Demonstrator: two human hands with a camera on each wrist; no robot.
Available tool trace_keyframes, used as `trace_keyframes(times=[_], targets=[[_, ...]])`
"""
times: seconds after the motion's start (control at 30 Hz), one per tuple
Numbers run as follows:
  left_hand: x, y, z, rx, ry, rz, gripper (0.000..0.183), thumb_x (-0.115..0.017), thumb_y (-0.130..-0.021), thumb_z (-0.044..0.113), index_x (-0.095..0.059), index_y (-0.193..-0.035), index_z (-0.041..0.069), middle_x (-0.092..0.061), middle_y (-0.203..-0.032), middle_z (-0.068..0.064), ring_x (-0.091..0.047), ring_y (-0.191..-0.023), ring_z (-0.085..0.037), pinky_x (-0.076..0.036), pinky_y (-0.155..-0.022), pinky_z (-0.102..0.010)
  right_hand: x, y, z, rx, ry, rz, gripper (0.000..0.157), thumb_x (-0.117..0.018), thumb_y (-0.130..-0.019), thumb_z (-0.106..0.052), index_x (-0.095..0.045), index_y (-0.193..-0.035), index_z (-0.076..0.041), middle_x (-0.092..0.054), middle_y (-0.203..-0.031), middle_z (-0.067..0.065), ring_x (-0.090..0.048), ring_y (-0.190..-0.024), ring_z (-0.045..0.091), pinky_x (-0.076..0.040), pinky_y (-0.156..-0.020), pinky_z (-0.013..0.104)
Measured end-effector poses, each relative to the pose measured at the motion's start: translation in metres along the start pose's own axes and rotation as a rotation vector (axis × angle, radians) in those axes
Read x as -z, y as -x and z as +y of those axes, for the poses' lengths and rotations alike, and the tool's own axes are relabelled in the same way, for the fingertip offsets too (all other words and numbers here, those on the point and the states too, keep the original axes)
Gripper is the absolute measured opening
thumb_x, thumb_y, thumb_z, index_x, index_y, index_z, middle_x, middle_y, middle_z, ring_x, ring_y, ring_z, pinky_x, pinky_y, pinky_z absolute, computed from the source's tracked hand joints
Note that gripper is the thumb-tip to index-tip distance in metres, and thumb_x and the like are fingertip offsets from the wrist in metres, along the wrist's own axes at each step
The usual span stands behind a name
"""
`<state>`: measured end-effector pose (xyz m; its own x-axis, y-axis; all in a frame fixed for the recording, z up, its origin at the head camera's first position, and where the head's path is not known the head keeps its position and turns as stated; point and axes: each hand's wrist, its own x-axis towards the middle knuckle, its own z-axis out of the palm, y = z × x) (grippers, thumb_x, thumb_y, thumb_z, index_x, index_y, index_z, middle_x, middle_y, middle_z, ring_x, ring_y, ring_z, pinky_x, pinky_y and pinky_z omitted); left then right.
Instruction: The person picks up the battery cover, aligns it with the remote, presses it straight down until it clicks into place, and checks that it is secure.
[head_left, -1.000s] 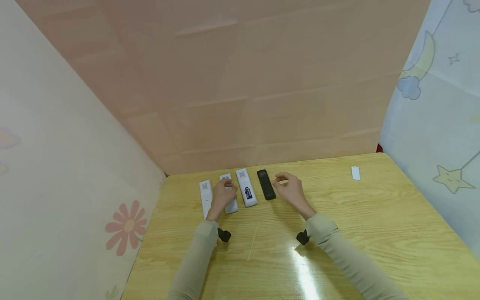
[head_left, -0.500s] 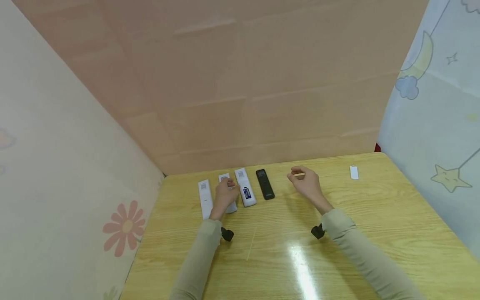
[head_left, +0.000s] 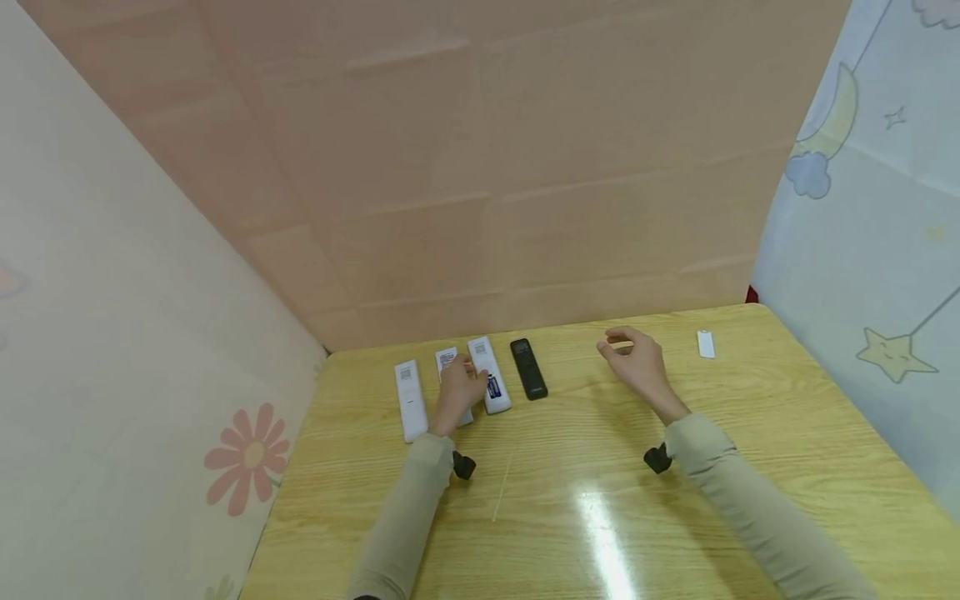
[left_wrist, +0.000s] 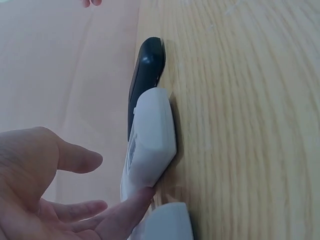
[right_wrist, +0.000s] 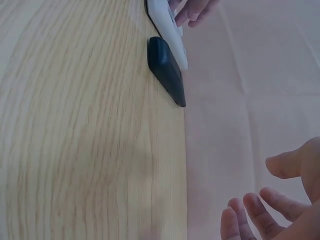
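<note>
My left hand (head_left: 461, 390) is over the second white remote control (head_left: 446, 358), hiding much of it. Its fingers reach the side of the third white remote control (left_wrist: 155, 130), and the thumb stands apart from them. In the head view, blue batteries (head_left: 493, 387) show in that remote's uncovered compartment. Farther right lies a black remote control (head_left: 529, 369), back side up. Away to the right of it, my right hand (head_left: 639, 362) hovers over the table with nothing in it, fingers loosely bent and apart in the right wrist view.
At the far left of the row lies another white remote control (head_left: 410, 400). A small white battery cover (head_left: 706, 344) lies near the table's back right corner. The wooden table (head_left: 555, 500) meets a pinkish-brown backdrop (head_left: 480, 233) behind and printed side panels (head_left: 862, 250).
My right hand has moved right, away from the black remote control. My left hand has shifted slightly right, from the second white remote control towards the third.
</note>
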<state>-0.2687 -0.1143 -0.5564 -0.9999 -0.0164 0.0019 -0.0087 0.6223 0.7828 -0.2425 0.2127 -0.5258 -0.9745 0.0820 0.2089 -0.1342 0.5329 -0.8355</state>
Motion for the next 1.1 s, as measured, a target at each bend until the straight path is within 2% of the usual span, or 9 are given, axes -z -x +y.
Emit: trace_keyframes(times=[0.23,0.33,0.47,0.53,0.63,0.7,0.77,0.87,1.1], targets=[[-0.002,-0.003,0.007,-0.03,-0.028,-0.062,0.061,-0.06,-0.099,0.024,-0.038,-0.148,-0.006,-0.066,-0.11,-0.022,-0.056,-0.061,-0.018,-0.048,-0.052,-0.03,0.015,-0.003,0.006,0.015,0.038,0.037,0.042,-0.063,-0.1,-0.032,-0.061,-0.131,-0.004,-0.063,-0.126,0.021,-0.067,-0.102,0.04,-0.06,-0.07,0.042],[-0.004,-0.004,0.01,-0.014,-0.045,-0.075,0.061,-0.058,-0.1,0.024,-0.036,-0.148,-0.007,-0.064,-0.11,-0.023,-0.05,-0.053,-0.014,-0.045,-0.047,-0.028,0.022,-0.005,0.009,0.012,0.047,0.052,0.042,-0.064,-0.099,-0.03,-0.061,-0.131,-0.003,-0.062,-0.127,0.022,-0.067,-0.102,0.041,-0.06,-0.069,0.04],[-0.007,-0.005,0.014,-0.023,-0.065,-0.089,0.046,-0.056,-0.1,0.02,-0.045,-0.133,-0.011,-0.06,-0.085,-0.018,-0.045,-0.044,-0.014,-0.04,-0.038,-0.027,0.034,-0.007,0.01,-0.006,0.053,0.069,0.046,-0.062,-0.1,-0.037,-0.06,-0.132,-0.004,-0.062,-0.128,0.02,-0.066,-0.104,0.041,-0.059,-0.069,0.037],[-0.01,-0.007,0.016,-0.032,-0.1,-0.09,0.047,-0.055,-0.1,0.018,-0.045,-0.133,-0.014,-0.055,-0.067,-0.016,-0.042,-0.039,-0.015,-0.038,-0.034,-0.028,0.04,-0.008,0.011,-0.015,0.061,0.071,0.051,-0.06,-0.1,-0.042,-0.059,-0.134,-0.004,-0.061,-0.128,0.02,-0.066,-0.105,0.041,-0.058,-0.069,0.034],[-0.015,-0.011,0.018,-0.057,-0.207,-0.062,0.049,-0.055,-0.1,0.019,-0.046,-0.131,-0.019,-0.055,-0.068,-0.019,-0.044,-0.036,-0.017,-0.038,-0.031,-0.029,0.047,-0.01,0.011,-0.024,0.074,0.079,0.053,-0.059,-0.1,-0.043,-0.059,-0.135,-0.004,-0.061,-0.128,0.02,-0.065,-0.106,0.041,-0.056,-0.067,0.029],[-0.018,-0.014,0.018,-0.065,-0.295,-0.042,0.044,-0.054,-0.101,0.021,-0.055,-0.121,-0.018,-0.06,-0.078,-0.024,-0.048,-0.039,-0.018,-0.04,-0.033,-0.029,0.05,-0.012,0.011,-0.026,0.083,0.092,0.05,-0.058,-0.101,-0.04,-0.059,-0.135,-0.003,-0.062,-0.127,0.02,-0.066,-0.105,0.041,-0.055,-0.064,0.026],[-0.021,-0.017,0.018,-0.063,-0.355,-0.029,0.036,-0.053,-0.102,0.024,-0.065,-0.094,-0.01,-0.06,-0.091,-0.026,-0.052,-0.044,-0.019,-0.042,-0.036,-0.028,0.053,-0.013,0.012,-0.031,0.095,0.105,0.047,-0.058,-0.101,-0.036,-0.06,-0.134,-0.003,-0.063,-0.126,0.02,-0.066,-0.104,0.041,-0.055,-0.062,0.025],[-0.022,-0.02,0.019,-0.028,-0.38,-0.042,0.045,-0.052,-0.102,0.025,-0.062,-0.063,0.005,-0.063,-0.084,-0.024,-0.052,-0.044,-0.02,-0.042,-0.035,-0.029,0.057,-0.015,0.015,-0.046,0.117,0.115,0.044,-0.056,-0.102,-0.033,-0.061,-0.133,-0.004,-0.063,-0.125,0.019,-0.067,-0.102,0.04,-0.054,-0.059,0.024],[-0.02,-0.022,0.024,0.035,-0.424,-0.057,0.051,-0.056,-0.101,0.03,-0.058,-0.054,0.01,-0.055,-0.055,-0.009,-0.046,-0.036,-0.014,-0.037,-0.031,-0.027,0.07,-0.017,0.025,-0.062,0.134,0.106,0.049,-0.053,-0.102,-0.038,-0.059,-0.136,-0.002,-0.062,-0.126,0.021,-0.066,-0.104,0.041,-0.052,-0.06,0.024]])
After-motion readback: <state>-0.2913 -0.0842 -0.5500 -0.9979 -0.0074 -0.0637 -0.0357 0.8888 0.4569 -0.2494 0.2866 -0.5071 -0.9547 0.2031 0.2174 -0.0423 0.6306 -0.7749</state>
